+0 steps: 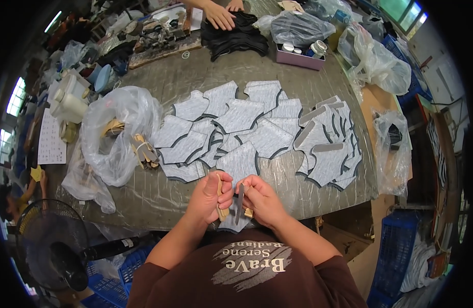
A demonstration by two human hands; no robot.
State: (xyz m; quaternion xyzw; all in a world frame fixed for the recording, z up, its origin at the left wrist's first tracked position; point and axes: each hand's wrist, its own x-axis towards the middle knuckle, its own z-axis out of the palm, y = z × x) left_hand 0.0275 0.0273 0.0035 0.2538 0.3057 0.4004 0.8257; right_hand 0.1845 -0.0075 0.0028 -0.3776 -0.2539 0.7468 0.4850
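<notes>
Close to the table's near edge, my left hand [203, 197] is closed around some narrow tan strips [220, 197]. My right hand [262, 200] pinches a dark grey strip [240, 203], which stands upright between the two hands. A small tan piece [248, 212] shows under the right fingers. Below the hands lies a grey fabric piece [231, 224], partly hidden by them. Just beyond is a heap of similar heather-grey cut pieces [239, 161] with curved, dark edges. Another pile [326, 161] overlaps at the right, several pieces bearing a dark grey strip along one edge.
Left of the heap are a banded bundle of tan strips [143, 150] and a clear plastic bag [95, 138]. Another person's hands [219, 15] rest on black pieces [236, 38] at the far side, near a purple box [300, 59]. A fan [52, 244] stands lower left.
</notes>
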